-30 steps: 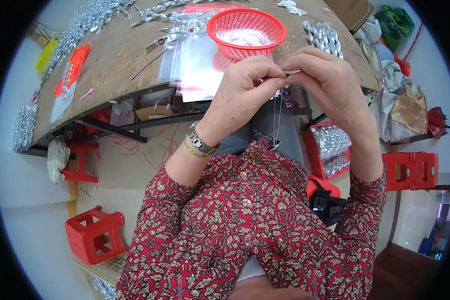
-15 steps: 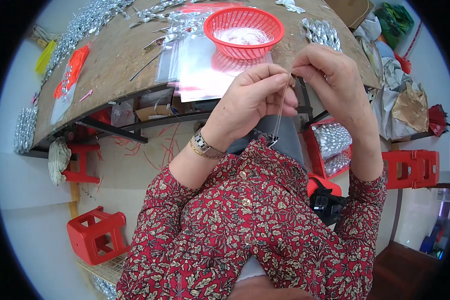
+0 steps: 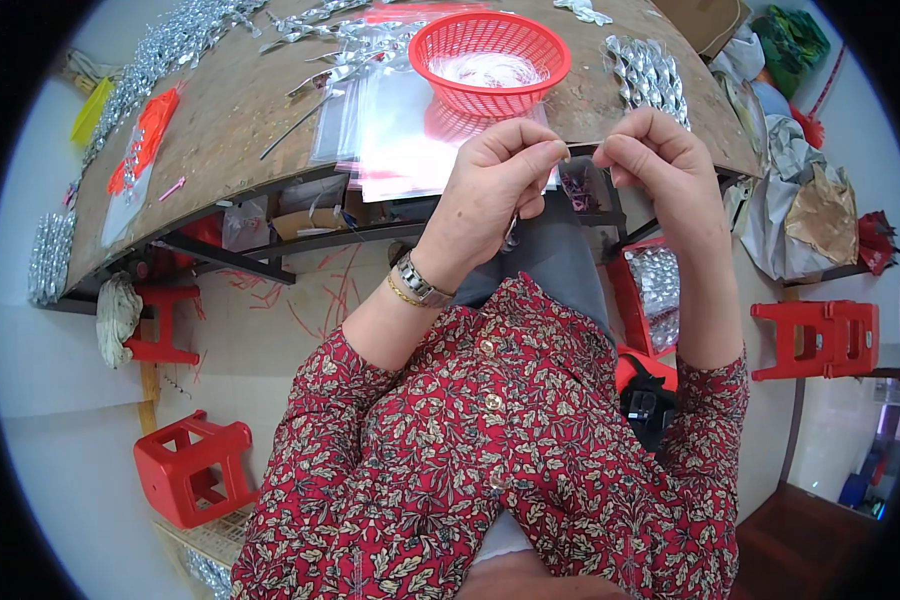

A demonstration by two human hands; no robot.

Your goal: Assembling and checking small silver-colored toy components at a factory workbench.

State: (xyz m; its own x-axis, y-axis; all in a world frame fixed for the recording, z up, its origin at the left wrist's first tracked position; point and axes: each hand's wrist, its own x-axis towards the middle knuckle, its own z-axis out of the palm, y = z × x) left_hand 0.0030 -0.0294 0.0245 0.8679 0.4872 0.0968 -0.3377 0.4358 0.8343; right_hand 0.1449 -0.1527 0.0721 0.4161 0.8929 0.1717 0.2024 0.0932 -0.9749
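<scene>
Left hand (image 3: 495,190) and right hand (image 3: 665,165) are up near each other by the counter (image 3: 230,120), each grip pinched narrow, tbh can't tell if anything fine's in there. Little shiny piece (image 3: 512,236) shows just below the left one. Pale thread coil (image 3: 490,70) sits in the red plastic basket (image 3: 485,100).

A basket (image 3: 490,101) stands on the table (image 3: 240,110) at top centre, bags (image 3: 400,165) before it, strips (image 3: 648,80) right. A stool (image 3: 158,482) sits lower left.
</scene>
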